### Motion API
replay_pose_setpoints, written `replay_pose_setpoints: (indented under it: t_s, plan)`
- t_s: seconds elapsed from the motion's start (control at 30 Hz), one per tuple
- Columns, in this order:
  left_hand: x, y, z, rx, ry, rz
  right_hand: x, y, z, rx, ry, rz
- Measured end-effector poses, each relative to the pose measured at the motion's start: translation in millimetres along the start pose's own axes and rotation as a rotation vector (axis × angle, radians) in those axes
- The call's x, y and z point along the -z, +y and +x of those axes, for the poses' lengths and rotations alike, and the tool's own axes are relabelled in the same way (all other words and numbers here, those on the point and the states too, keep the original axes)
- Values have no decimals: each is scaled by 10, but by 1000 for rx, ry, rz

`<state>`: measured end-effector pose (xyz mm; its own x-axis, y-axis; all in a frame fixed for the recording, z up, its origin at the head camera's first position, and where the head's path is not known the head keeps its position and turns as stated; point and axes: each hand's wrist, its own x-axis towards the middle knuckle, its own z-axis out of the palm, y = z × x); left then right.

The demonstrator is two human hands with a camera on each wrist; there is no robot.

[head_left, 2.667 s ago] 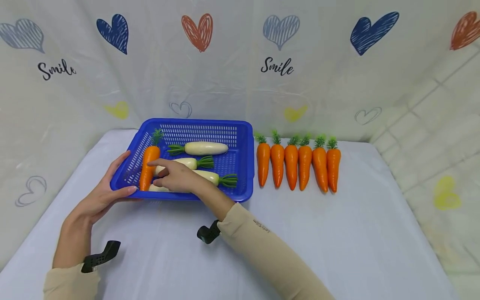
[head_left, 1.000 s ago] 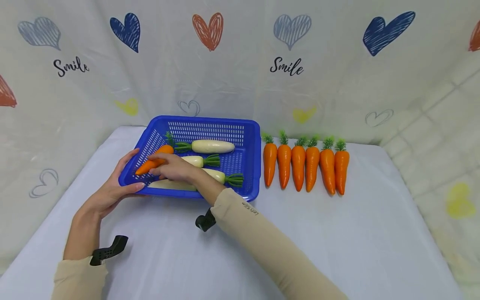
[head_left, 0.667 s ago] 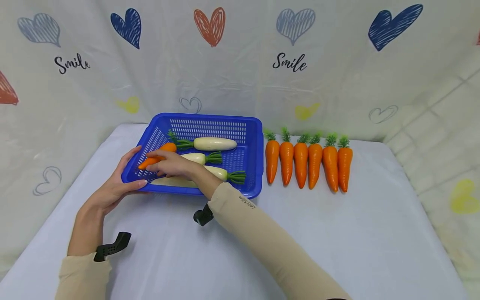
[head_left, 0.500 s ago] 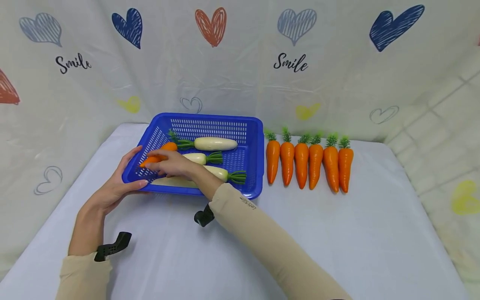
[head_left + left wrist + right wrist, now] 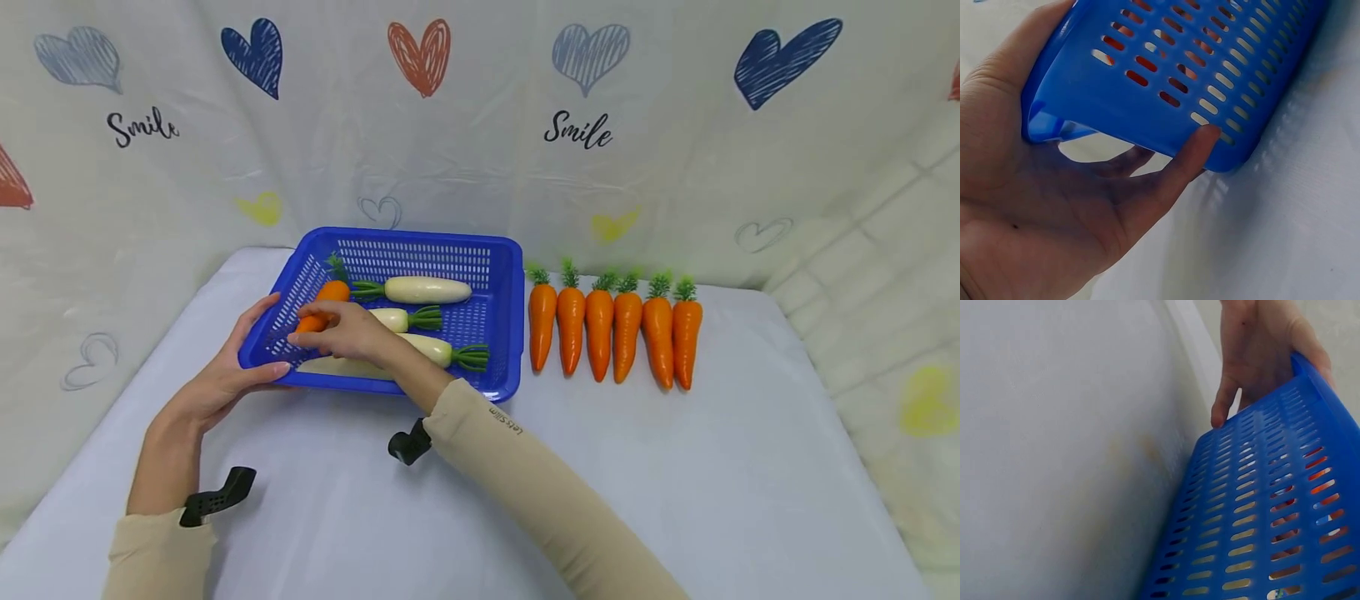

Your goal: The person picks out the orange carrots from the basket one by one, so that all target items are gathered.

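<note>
In the head view, my left hand (image 5: 217, 371) grips the front-left corner of a blue plastic basket (image 5: 416, 236), thumb over the rim. The left wrist view shows the fingers spread along the outside of its slotted wall (image 5: 1141, 100). My right hand (image 5: 352, 332) reaches over the front rim and pinches the lower part of an orange carrot (image 5: 333, 292) at the left end inside. The carrot's green top points to the back; its tip is partly hidden by the fingers. Several white radishes lie crosswise in the basket, the rear radish (image 5: 427, 290) with its leaves towards the carrot.
Right of the basket, several carrots (image 5: 600, 333) lie side by side in a row, green tops to the back. A white cloth (image 5: 600, 483) covers the table. Behind it hangs a pale curtain (image 5: 480, 167) printed with hearts and "Smile".
The carrot in the basket, first lying along the left wall, was slanted with its tip to the left, then swung back towards the front with my right hand. My left hand keeps the corner.
</note>
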<state>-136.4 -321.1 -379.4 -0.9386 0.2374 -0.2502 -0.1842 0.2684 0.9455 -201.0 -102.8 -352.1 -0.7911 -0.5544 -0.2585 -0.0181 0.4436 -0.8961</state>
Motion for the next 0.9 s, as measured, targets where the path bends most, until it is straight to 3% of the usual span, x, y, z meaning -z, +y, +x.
replay_pose_setpoints:
  t_s: [0.4, 0.67, 0.9]
  plan:
    - [51, -38, 22, 34, -11, 16, 91, 13, -130, 87, 6, -100]
    - [50, 0, 10, 25, -10, -9, 173, 5, -222, 128, 6, -65]
    - [41, -5, -3, 47, -7, 6, 230, 36, -328, 177, -12, -121]
